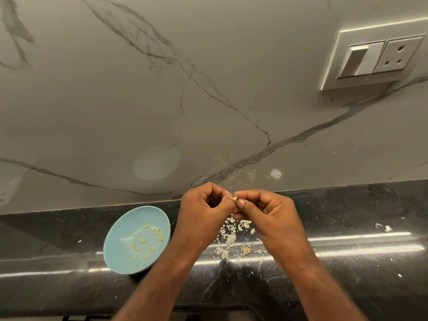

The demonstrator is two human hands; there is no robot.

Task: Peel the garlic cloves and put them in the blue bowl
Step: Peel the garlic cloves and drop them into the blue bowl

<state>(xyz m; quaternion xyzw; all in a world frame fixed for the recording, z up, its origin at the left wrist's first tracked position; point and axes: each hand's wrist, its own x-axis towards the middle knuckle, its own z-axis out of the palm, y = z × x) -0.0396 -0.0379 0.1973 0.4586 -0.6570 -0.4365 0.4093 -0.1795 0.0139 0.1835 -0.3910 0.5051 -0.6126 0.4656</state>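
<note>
Holds one garlic clove (234, 199) above the tabletop (347, 262), fingers of left hand (203, 205) and right hand (266, 212) clamped on it from both sides, probably to tear off skin. Lets peelings (228, 237) fall straight below. Has the blue bowl (115, 256) just left, handy for the peeled cloves (143, 240).

no readable text, labels or numbers

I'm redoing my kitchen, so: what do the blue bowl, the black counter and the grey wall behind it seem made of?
Blue bowl: probably matte plastic or melamine, perhaps ceramic; even pale colour, no sharp glints. Counter: polished dark stone, likely granite; speckled, mirrors light streaks. Wall: glossy marble-look slab or tile; dark veins, faint reflection of the bowl.
</note>
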